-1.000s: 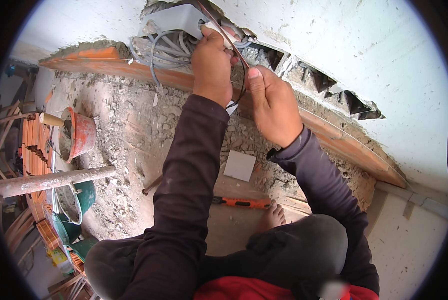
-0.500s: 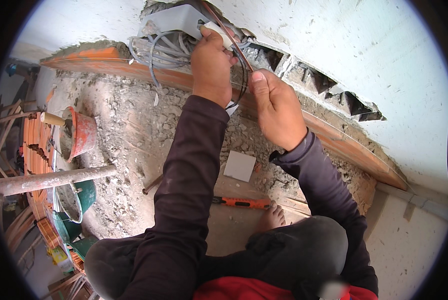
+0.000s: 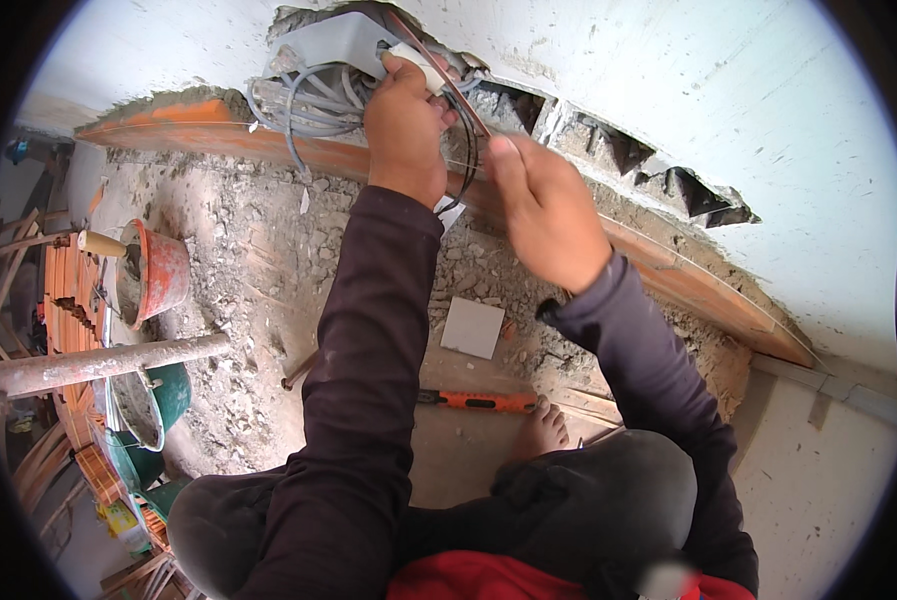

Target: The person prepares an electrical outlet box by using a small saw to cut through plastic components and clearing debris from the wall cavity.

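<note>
By wall (image 3: 628, 60), twelve o'clock, pinches white block (image 3: 418, 69) in left hand (image 3: 404, 132), apparently for steadiness, reddish strip (image 3: 460, 98) in right hand (image 3: 550, 212).

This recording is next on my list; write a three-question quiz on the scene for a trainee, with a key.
1. What does the right hand grip?
a) an orange-and-black tool
b) a thin reddish-brown strip
c) a red round bucket

2. True or false: the white square tile lies on the rubble-strewn floor, apart from both hands.

3. Fill in: the small white rectangular block beside the grey plastic box is in the ____ hand.

Key: 1 b; 2 true; 3 left.
</note>
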`<action>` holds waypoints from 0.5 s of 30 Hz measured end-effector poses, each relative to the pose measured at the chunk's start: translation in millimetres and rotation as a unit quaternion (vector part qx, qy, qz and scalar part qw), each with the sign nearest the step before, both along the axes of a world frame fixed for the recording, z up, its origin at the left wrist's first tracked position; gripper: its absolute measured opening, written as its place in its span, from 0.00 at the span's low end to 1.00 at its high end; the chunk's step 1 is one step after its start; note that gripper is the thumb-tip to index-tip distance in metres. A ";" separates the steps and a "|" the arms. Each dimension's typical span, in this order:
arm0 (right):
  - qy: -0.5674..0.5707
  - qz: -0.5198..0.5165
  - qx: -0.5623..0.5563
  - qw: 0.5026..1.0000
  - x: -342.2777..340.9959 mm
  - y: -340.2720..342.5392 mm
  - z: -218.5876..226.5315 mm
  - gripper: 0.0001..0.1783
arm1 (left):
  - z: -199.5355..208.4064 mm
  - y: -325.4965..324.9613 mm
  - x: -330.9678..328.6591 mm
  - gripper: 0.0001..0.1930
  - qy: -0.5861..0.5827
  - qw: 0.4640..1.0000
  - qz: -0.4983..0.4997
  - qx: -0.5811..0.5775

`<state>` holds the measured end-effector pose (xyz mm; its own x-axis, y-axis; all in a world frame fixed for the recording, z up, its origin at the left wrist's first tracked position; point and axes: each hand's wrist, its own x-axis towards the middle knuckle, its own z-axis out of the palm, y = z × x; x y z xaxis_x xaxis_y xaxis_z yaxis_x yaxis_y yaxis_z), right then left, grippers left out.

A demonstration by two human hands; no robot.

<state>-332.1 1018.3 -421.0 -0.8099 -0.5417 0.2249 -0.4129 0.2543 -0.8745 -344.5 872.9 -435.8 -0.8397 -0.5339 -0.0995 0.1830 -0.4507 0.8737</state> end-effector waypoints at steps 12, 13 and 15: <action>-0.116 -0.004 -0.184 0.976 66.4 114.9 41.9 0.19 | 7.3 1.9 3.7 0.17 -0.023 1.000 0.010 0.002; -0.041 0.033 -0.160 0.986 53.9 125.9 37.5 0.16 | 8.7 3.4 2.9 0.17 -0.029 1.000 0.010 -0.004; -0.037 -0.002 -0.172 0.984 57.7 135.4 38.5 0.16 | 11.2 5.6 1.3 0.17 -0.041 0.999 0.008 -0.017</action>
